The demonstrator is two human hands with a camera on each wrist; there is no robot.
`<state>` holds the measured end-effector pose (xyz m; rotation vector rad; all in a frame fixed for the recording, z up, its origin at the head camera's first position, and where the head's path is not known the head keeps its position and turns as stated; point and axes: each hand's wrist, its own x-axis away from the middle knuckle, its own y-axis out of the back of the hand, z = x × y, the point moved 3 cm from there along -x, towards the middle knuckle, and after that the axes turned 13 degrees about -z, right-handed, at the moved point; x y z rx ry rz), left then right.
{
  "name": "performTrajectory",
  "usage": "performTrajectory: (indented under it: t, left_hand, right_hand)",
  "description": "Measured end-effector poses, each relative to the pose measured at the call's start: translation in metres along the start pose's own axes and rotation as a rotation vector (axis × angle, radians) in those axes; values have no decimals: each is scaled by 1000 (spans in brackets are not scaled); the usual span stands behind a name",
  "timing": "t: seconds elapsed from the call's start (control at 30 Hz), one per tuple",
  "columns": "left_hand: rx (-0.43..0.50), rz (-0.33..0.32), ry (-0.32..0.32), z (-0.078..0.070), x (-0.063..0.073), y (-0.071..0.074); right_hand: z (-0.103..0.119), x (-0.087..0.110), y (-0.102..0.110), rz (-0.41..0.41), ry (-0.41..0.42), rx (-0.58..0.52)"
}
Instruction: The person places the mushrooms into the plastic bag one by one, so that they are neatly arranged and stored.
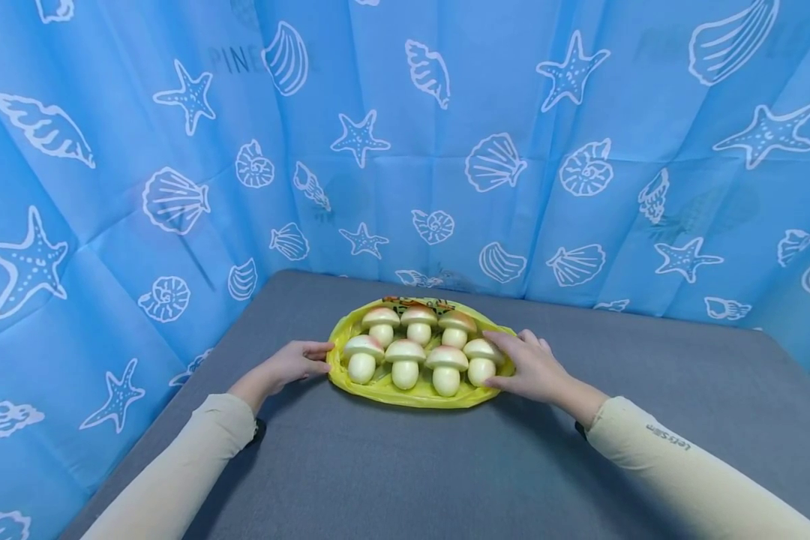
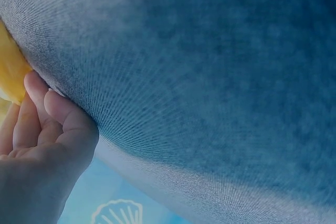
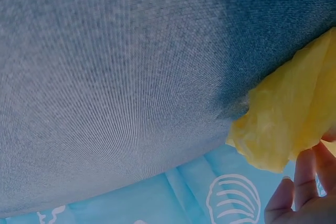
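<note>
Several model-like mushrooms (image 1: 405, 373) with pale stems and pinkish-cream caps lie in two rows on an oval yellow plastic bag (image 1: 405, 399). At the bag's left end is my left hand (image 1: 297, 361), its fingertips touching the yellow edge. My right hand (image 1: 529, 369) reaches over the opposite end, thumb and forefinger spread beside the rightmost mushroom (image 1: 481, 371). Crinkled yellow plastic shows close to my right fingers (image 3: 306, 179) in the right wrist view. In the left wrist view, my left fingers (image 2: 26, 121) meet the yellow edge.
A grey cloth-covered table (image 1: 391, 480) carries the bag, which lies toward its far side. Behind and to the left hangs a blue curtain (image 1: 391, 187) printed with white shells and starfish. Dark and red print (image 1: 418, 302) marks the bag's far edge.
</note>
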<state>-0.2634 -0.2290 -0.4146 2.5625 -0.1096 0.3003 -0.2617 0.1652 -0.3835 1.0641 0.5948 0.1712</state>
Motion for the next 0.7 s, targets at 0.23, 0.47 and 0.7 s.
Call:
performTrajectory:
  t: [0.23, 0.47, 0.7]
  left_hand:
    - [8, 1, -5, -1, 0, 1]
    - [17, -38, 1, -2, -1, 2]
    - [-19, -84, -47, -3, 7, 14]
  right_hand:
    - [2, 1, 5, -29, 28, -31]
    - [0, 2, 14, -95, 67, -46]
    - [-4, 11, 37, -195, 126, -78]
